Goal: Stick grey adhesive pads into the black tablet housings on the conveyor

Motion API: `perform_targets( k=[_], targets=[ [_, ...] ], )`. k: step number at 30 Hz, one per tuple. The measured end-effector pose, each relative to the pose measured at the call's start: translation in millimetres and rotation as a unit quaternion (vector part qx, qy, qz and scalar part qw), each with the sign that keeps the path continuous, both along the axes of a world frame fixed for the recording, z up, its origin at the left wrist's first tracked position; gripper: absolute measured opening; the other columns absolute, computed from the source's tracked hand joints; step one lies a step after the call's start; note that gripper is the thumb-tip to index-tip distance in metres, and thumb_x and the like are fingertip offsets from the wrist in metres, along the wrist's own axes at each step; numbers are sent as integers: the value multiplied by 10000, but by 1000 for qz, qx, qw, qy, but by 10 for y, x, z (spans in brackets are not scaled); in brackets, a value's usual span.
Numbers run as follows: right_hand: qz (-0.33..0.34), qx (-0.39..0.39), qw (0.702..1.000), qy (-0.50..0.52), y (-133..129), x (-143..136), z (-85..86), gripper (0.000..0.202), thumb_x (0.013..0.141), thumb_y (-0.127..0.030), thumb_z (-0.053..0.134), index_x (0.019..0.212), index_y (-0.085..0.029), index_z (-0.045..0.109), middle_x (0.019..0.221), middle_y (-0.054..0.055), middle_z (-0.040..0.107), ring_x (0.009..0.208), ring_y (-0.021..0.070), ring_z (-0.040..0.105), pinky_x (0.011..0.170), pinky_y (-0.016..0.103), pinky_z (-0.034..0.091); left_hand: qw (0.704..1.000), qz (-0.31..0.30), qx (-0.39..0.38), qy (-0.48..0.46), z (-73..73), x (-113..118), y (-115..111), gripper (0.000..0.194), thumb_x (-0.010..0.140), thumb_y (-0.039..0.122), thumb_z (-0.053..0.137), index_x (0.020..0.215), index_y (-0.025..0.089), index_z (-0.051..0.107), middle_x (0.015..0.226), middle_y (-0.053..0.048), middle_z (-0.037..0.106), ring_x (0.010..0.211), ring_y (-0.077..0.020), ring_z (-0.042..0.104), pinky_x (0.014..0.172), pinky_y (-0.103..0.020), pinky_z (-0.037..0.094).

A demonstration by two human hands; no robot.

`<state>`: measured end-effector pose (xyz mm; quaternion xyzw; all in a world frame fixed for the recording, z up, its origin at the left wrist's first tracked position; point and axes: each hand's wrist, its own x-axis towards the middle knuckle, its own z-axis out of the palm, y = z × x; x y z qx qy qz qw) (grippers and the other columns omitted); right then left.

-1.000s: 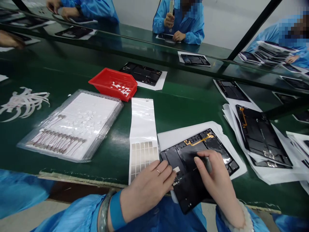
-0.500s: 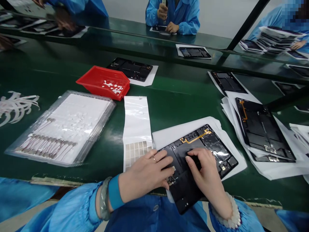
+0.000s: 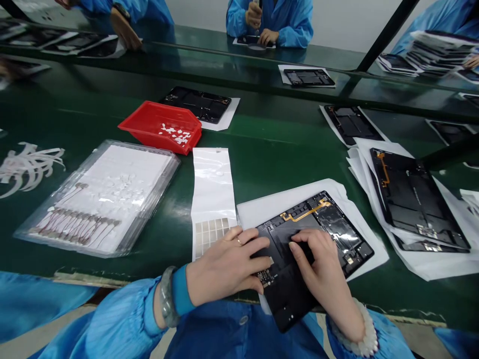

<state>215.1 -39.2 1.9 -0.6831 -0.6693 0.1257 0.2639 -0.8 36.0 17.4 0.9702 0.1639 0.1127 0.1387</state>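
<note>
An opened black tablet housing (image 3: pixel 292 289) with an orange flex cable lies tilted on a white sheet (image 3: pixel 262 204) at the table's front edge. My left hand (image 3: pixel 232 259) rests across its left side by a small circuit board, fingers stretched and a little apart. Over the middle of the housing, my right hand (image 3: pixel 318 259) is curled, thumb and index fingertips pressed close together; anything between them is too small to make out. A strip of backing paper (image 3: pixel 213 184) with greyish square stickers lies left of the housing, partly under my left hand.
A red bin (image 3: pixel 160 124) holds small white pieces. Left stands a clear tray (image 3: pixel 138 219) with several wired round parts. More tablet housings (image 3: pixel 415 194) lie on papers at right. White peeled strips (image 3: pixel 30 167) lie far left. Co-workers sit across the table.
Both hands keep nearly the same place on the housing. The view has shifted slightly. At the far left, a co-worker's arm has moved right.
</note>
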Motion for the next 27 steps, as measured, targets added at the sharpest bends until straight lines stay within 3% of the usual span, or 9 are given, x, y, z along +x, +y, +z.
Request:
perform_targets(
  k=[7,14,19,27],
  targets=[
    [0,2,1000,4,1,-7,10,82,912,-279,489,923,-227,552,931,43,622,919,226,543,827,402,396,1000,5,22,9,-25,-16,13,411,806,601,580,1034,259,596,1102,-24,560,1028,-235,449,813,-336,296],
    [2,8,1000,3,10,-8,16,105,923,-303,472,916,-232,550,937,58,623,916,233,547,825,414,401,998,28,56,-9,-44,-52,30,485,779,631,586,992,195,595,1116,-49,584,1047,-259,466,845,-364,304],
    [5,10,1000,-3,8,-1,8,110,922,-302,474,906,-230,556,923,50,624,903,222,550,809,396,406,1000,-8,11,-8,-31,-40,22,357,841,514,597,1058,231,574,1147,-18,571,1070,-243,460,867,-358,281],
    [7,10,1000,1,-2,-11,14,87,921,-287,483,914,-229,546,928,49,616,911,228,541,804,391,399,998,-20,-52,2,-30,8,78,370,821,528,597,1038,229,579,1119,-9,588,1069,-243,457,871,-361,285]
  ],
)
